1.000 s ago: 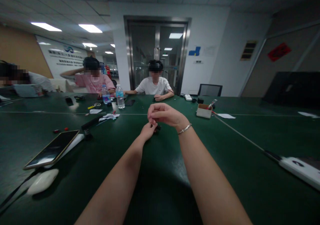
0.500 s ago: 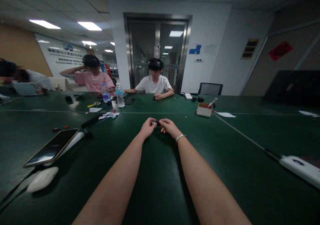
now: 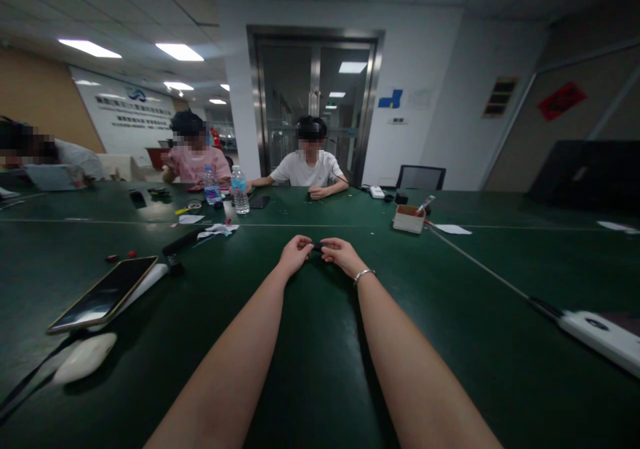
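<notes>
A small dark object [image 3: 317, 247] is held between my two hands over the green table [image 3: 315, 342]. My left hand [image 3: 296, 256] pinches its left end with thumb and fingertips. On its right end the fingers of my right hand [image 3: 341, 256] are closed, and a silver bracelet [image 3: 364, 276] circles that wrist. The object is too small to make out further. To the left lie a phone [image 3: 107, 292] on something white and a white rounded object [image 3: 86, 358] with a dark strap.
Two water bottles [image 3: 240, 190] stand at the far left centre. A small box [image 3: 409, 220] with items in it is at the right, near a cable running to a white device [image 3: 600, 332]. A person in white [image 3: 310, 169] sits opposite; two others sit at left.
My right hand has shifted very slightly, and its fingers are more gathered at the dark object. The person in pink has lowered a raised arm.
</notes>
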Demonstrator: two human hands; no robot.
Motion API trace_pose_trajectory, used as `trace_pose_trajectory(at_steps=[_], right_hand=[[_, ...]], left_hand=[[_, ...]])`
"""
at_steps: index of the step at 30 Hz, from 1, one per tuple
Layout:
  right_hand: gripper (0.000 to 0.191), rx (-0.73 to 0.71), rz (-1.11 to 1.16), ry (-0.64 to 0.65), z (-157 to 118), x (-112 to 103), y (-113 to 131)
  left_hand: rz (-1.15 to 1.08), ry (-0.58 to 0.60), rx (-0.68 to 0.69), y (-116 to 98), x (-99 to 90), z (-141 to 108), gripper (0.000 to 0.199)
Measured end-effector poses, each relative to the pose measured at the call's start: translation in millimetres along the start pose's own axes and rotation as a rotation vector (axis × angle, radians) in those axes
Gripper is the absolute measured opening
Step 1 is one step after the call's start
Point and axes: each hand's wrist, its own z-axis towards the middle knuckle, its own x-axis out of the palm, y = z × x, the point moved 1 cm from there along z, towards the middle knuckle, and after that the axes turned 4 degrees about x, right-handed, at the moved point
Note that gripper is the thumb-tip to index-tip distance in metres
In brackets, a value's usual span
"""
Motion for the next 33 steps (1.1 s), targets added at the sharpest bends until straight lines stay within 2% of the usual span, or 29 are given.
trace_pose_trajectory(at_steps=[9,14,22,29,33], right_hand=[[0.028,0.048,0.047,0.071,-9,1,7],[0.022,0.059,0.037,0.071,-12,2,10],[0.021,0.072,0.050,0.103,-13,1,11],[0.006,0.110,0.002,0.032,-9,2,10],[0.009,0.106,0.012,0.017,-6,0,7]], left_hand=[[0.063,0.047,-0.037,-4,-2.0,-1,0.026],[0.151,0.060,-0.051,-6,-4.4,-1,0.034],[0.179,0.053,-0.068,-4,-6.0,1,0.032],[0.050,0.074,-0.012,-2,-0.3,-1,0.024],[0.053,0.087,0.035,-3,-0.8,-4,0.024]])
